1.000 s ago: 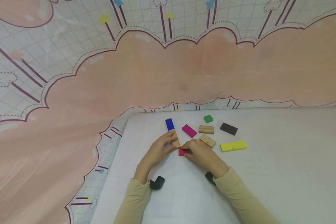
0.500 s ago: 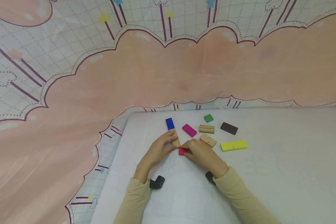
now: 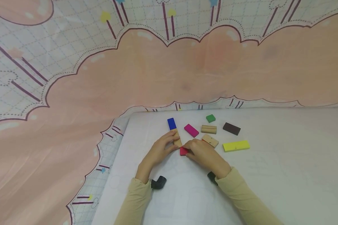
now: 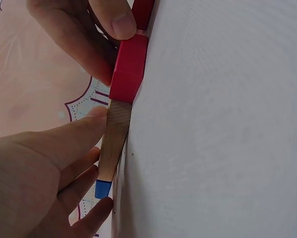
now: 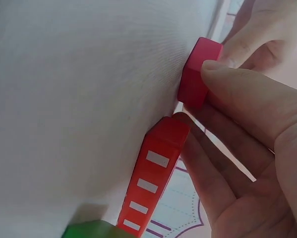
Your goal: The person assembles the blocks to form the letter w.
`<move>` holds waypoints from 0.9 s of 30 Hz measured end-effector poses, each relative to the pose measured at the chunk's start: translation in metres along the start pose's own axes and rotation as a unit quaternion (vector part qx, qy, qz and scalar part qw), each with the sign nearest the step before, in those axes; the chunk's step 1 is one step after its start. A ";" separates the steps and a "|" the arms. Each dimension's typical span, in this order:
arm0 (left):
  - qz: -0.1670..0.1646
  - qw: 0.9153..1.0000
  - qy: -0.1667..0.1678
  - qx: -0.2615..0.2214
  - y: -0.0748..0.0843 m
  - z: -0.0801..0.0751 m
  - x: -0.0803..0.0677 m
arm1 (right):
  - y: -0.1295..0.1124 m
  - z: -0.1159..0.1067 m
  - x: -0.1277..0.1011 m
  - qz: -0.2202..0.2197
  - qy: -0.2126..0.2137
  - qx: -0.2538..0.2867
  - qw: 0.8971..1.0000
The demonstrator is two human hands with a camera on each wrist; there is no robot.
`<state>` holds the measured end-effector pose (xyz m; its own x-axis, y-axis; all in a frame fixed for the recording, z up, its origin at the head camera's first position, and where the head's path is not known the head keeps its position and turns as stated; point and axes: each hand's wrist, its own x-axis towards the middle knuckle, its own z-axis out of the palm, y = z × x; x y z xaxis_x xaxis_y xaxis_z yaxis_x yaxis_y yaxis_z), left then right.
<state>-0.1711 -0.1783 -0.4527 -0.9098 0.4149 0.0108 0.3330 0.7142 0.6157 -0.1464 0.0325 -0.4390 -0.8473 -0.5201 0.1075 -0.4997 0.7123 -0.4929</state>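
Nearest the person, two pale yellow sleeves [image 3: 242, 197] reached in over the white worktop [image 3: 284, 175], each wrist carrying a small black camera.

The left hand [image 3: 159, 151] lay with its fingers mostly straight, the thumb and fingertips pressed against the sides of a plain wooden block [image 3: 176, 140] that lay flat towards the worktop's far left corner. In the left wrist view the thumb [image 4: 64, 141] touched the side of this wooden block [image 4: 114, 141], with other fingers below it; the hand steadied the block rather than wrapping round it.

The right hand [image 3: 204, 154] pinched a small red block [image 3: 183, 151] between thumb and fingers, the block resting on the worktop and touching the near end of the wooden block. The right wrist view showed the thumb [image 5: 247, 94] on top of the red block [image 5: 198, 72], with a longer red piece [image 5: 155, 173] bearing white bars just beside it.

Beyond the wooden block, end to end with it, lay a blue block [image 3: 171, 123]. To the right of these, near the far edge, lay a magenta block [image 3: 191, 130], two more wooden blocks [image 3: 209, 129], a green block [image 3: 210, 118], a dark brown block [image 3: 231, 128] and a yellow block [image 3: 236, 146], all apart from each other.

Past the far edge hung a pink and white patterned cloth [image 3: 169, 68].
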 end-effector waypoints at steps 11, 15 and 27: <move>0.000 1.000 0.002 0.000 -0.001 0.000 0.001 | 0.000 0.001 0.001 0.000 -0.004 0.000 1.000; -0.002 1.000 0.001 0.002 -0.001 0.000 0.000 | -0.001 0.001 0.001 0.003 -0.008 0.004 1.000; -0.003 1.000 -0.002 0.005 0.001 0.000 0.000 | -0.001 0.002 -0.002 0.008 -0.004 -0.008 1.000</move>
<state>-0.1708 -0.1776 -0.4525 -0.9105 0.4134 0.0046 0.3306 0.7214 0.6085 -0.1443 0.0318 -0.4402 -0.8541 -0.5117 0.0931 -0.4888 0.7285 -0.4800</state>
